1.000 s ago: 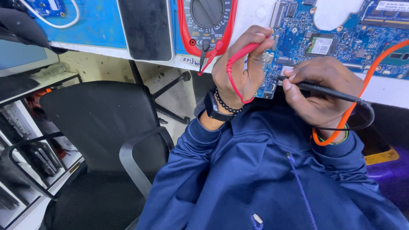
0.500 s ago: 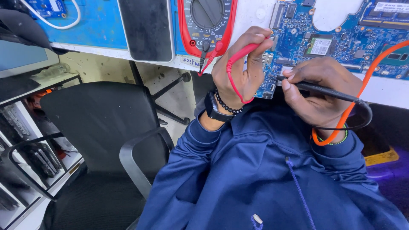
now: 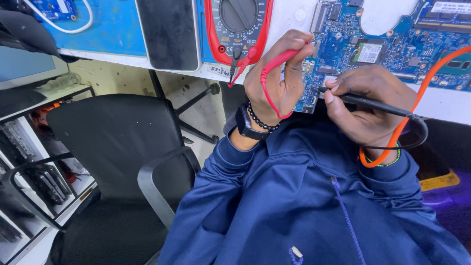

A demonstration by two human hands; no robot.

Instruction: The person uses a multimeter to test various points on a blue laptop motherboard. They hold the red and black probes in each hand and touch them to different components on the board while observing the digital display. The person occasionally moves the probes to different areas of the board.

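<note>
Head view: nothing has really moved over the last second. Both my hands sit where they were, probes on the same spots of the board, so I read this as holding contact for a measurement, not repositioning.

Left hand (image 3: 277, 81), centre of frame: fingers curled tight round the red probe (image 3: 282, 59), pinched between thumb and forefinger, tip aimed at the left edge of the blue circuit board (image 3: 343, 39). The exact contact point is hidden behind my fingers. Red lead (image 3: 267, 95) loops down over the back of that hand and runs up to the multimeter (image 3: 238, 27) at top centre, where both plugs are seated.

Right hand (image 3: 365, 105), right of centre: fingers closed in a pen grip on the black probe (image 3: 373, 103), tip pointing left onto the lower edge of the board, just beside the left hand. Black lead (image 3: 417, 135) curls round my wrist; an orange cable (image 3: 422, 81) crosses over it toward upper right.

Board lies across the upper right on the white bench edge (image 3: 441, 105). Black phone-like slab (image 3: 169, 32) upper left on the blue mat (image 3: 113, 34); black office chair (image 3: 117, 147) lower left.
</note>
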